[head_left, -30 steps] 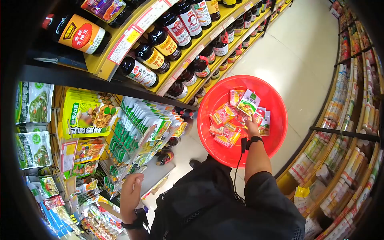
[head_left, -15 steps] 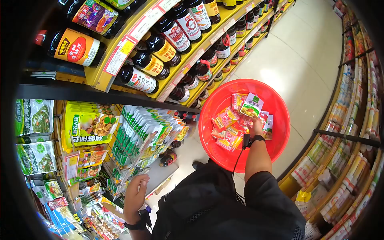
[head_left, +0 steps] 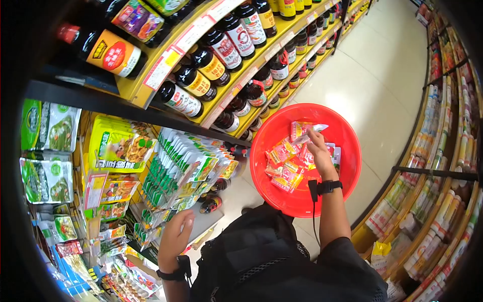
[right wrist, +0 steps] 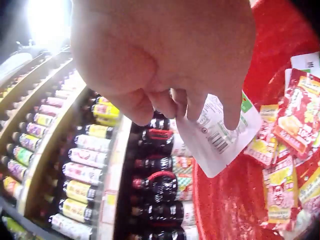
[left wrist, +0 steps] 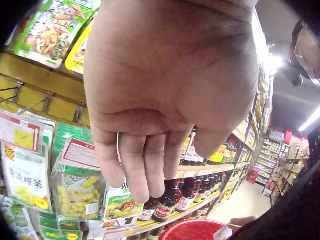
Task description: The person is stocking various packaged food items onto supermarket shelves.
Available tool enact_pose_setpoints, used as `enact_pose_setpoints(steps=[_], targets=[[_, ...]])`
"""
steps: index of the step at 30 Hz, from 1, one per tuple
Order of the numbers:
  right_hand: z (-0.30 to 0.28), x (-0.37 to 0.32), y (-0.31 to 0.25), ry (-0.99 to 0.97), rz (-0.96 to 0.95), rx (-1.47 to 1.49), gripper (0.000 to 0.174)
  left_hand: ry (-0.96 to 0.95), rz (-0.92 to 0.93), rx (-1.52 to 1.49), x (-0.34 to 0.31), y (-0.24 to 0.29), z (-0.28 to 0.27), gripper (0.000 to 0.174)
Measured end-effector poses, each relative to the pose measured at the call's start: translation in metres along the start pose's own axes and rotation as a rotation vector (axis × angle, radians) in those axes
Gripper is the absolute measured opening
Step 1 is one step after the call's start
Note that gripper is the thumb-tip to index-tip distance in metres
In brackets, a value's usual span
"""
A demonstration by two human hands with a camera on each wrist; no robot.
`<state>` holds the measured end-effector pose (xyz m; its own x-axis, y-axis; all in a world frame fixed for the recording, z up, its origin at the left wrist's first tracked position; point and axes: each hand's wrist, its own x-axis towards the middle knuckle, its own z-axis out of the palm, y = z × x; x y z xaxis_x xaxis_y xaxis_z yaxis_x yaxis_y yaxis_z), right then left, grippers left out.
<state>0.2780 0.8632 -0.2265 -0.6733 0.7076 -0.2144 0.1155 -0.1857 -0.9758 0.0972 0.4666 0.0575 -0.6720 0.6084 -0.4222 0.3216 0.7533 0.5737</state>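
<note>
Over the red basket (head_left: 261, 186), my right hand (head_left: 322, 153) pinches a white food pouch (head_left: 314, 132) by its edge. Seen from the right wrist, the pouch (right wrist: 220, 137) shows its barcode side, and the fingers of the right hand (right wrist: 165, 60) curl at its top. Several red and yellow packets (head_left: 284, 151) lie in the basket below. My left hand (head_left: 175, 236) is beside the hanging pouches and holds nothing; in the left wrist view that hand (left wrist: 160, 95) has its fingers extended, palm in view.
Shelves of dark sauce bottles (head_left: 224, 50) run along the upper left. Hanging green and white pouches (head_left: 176, 161) fill the rack at the left. Another long shelf (head_left: 427, 176) curves down the right side, with pale floor tiles (head_left: 377, 90) between.
The pouch in my right hand has risen and tilted, now nearly edge-on in the head view. My right wrist has turned. The left hand has moved slightly right and up.
</note>
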Motion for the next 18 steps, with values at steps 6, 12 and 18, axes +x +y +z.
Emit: enact_pose_setpoints(steps=[6,12,18], targets=[[0.063,-0.054,-0.149,-0.424,-0.309,0.180,0.051,-0.135,0.095,-0.241,0.000,0.002,0.000,0.037],[0.101,-0.113,-0.213,-1.047,-0.489,0.160,0.046,-0.188,0.355,-1.025,-0.002,0.019,0.002,0.071],[0.145,-0.123,-0.210,-1.338,-0.367,0.181,0.048,0.205,0.242,-0.968,-0.013,0.020,-0.003,0.035]])
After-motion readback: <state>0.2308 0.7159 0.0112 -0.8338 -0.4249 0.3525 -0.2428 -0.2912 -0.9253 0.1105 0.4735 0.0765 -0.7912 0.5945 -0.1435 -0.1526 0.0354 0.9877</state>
